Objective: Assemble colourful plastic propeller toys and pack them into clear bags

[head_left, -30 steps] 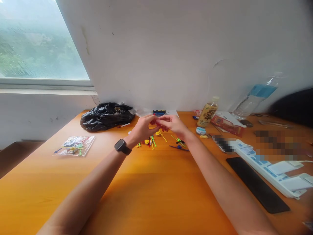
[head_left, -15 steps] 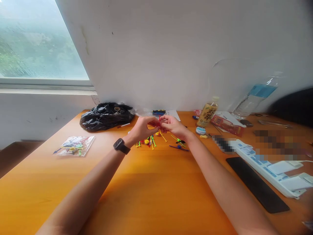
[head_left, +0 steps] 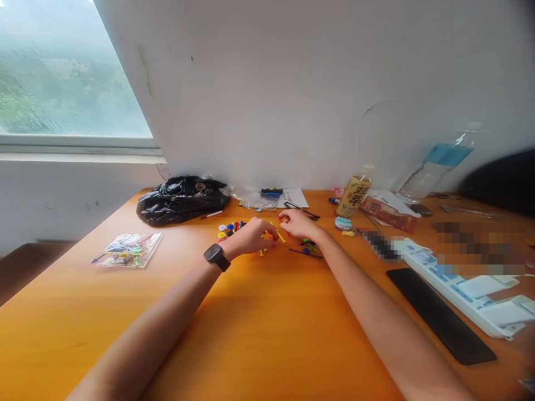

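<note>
Over a loose pile of small coloured plastic pieces [head_left: 234,227], my left hand [head_left: 252,236] reaches down with curved fingers apart; nothing shows clearly in them. A black watch is on that wrist. Just to the right, my right hand [head_left: 298,224] has its fingertips closed around a small red plastic piece [head_left: 280,218], mostly hidden. A yellow stick with a wider end [head_left: 281,234] lies between the hands. Green and black pieces [head_left: 308,243] and a dark blue strip [head_left: 306,253] lie below the right hand. Round white, blue and yellow pieces sit beyond the left wrist.
A clear bag of plastic parts [head_left: 127,250] lies at the left. Behind are a black plastic bag [head_left: 181,200] and a white paper sheet [head_left: 297,197]. A drink bottle [head_left: 354,193], a power strip [head_left: 447,284] and a black flat pad [head_left: 438,314] occupy the right.
My hands, which met around a red piece, have parted. The left has lowered toward the pile; the right has moved slightly right and down with a red piece.
</note>
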`<state>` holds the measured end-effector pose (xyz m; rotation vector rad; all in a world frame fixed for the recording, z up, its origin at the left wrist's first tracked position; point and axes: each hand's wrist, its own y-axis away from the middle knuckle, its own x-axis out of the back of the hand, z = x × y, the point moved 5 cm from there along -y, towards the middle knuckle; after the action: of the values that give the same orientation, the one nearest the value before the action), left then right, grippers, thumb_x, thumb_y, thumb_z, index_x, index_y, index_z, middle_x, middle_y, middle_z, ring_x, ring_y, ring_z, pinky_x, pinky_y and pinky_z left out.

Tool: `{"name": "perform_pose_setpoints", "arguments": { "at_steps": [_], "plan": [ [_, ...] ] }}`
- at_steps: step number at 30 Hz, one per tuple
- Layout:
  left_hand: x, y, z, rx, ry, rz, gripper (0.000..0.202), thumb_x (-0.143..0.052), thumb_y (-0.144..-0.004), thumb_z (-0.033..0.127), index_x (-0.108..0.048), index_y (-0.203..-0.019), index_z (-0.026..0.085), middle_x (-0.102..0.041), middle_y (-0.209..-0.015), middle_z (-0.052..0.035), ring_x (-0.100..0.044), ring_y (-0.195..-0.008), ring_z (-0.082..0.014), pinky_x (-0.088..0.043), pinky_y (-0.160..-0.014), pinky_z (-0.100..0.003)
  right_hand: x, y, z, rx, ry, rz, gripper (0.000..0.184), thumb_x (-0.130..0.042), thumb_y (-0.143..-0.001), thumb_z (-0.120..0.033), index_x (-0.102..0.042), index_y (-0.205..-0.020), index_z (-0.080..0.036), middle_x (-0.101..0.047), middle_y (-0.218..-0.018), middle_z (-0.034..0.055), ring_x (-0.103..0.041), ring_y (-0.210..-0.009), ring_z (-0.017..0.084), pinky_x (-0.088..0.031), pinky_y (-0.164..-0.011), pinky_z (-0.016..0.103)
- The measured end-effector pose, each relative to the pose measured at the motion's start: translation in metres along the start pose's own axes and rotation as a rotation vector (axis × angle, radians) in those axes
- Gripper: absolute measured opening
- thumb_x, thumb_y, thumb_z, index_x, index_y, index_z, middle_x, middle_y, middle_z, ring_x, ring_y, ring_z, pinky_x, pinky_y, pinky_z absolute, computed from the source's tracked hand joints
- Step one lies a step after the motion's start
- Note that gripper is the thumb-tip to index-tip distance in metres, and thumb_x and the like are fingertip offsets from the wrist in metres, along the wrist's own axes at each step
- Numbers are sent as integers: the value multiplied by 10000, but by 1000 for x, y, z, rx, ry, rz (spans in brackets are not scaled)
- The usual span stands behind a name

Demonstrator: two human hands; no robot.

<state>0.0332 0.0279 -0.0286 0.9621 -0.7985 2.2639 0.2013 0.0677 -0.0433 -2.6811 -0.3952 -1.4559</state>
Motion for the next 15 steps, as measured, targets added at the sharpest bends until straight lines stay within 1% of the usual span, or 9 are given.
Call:
{"name": "perform_pose_setpoints", "arguments": {
  "at_steps": [2, 4, 6, 8, 10, 12, 15],
  "plan": [
    [-5, 1, 0, -3, -132, -36, 80, -802, -851, 316, -809, -869, 238, -755, -873, -41, -708, -794, -202, -542, -737, -303, 2, -1, 4, -24, 45, 5, 290, -639, -893, -169, -681, -1177, -129, -741, -843, 54, -651, -697, 153, -429, -616, 232],
    [-4, 2, -3, 9, -225, -26, 103, -801, -861, 346, -818, -886, 247, -732, -888, -61, -698, -854, -229, -535, -761, -321, 9, 1, 7, -41, 95, 19, 276, -678, -880, -189, -702, -1152, -143, -765, -945, 81, -674, -776, 167, -441, -644, 232],
    [-2, 3, -7, -8, -281, -10, 90, -783, -881, 326, -816, -910, 248, -730, -887, -73, -680, -931, -252, -529, -808, -340, 20, 5, 10, -59, 148, 18, 201, -718, -854, -206, -731, -1049, -163, -772, -980, 91, -683, -814, 184, -442, -651, 239],
    [-1, 2, -9, -49, -313, 0, 63, -752, -906, 280, -804, -907, 244, -744, -890, -72, -655, -969, -260, -516, -847, -358, 30, 10, 15, -88, 196, -24, 90, -770, -811, -230, -741, -877, -175, -771, -889, 86, -678, -745, 193, -430, -614, 254],
    [0, 2, -11, -85, -336, 21, 75, -728, -924, 258, -785, -879, 238, -761, -928, -65, -634, -972, -260, -502, -866, -372, 38, 16, 20, -135, 261, -105, 134, -826, -765, -267, -723, -748, -183, -754, -778, 76, -659, -652, 191, -412, -569, 265],
    [1, 2, -11, -105, -352, 49, 85, -729, -925, 278, -770, -865, 234, -766, -968, -60, -624, -967, -259, -495, -879, -380, 42, 20, 23, -178, 333, -175, 194, -870, -723, -298, -713, -711, -186, -745, -741, 73, -649, -612, 191, -401, -543, 273],
    [7, 2, -13, -97, -349, 83, 112, -743, -915, 341, -765, -911, 231, -755, -963, -61, -632, -961, -258, -502, -871, -373, 45, 24, 25, -199, 379, -238, 227, -892, -698, -326, -710, -711, -191, -739, -714, 68, -652, -609, 198, -400, -536, 283]
  ]
}}
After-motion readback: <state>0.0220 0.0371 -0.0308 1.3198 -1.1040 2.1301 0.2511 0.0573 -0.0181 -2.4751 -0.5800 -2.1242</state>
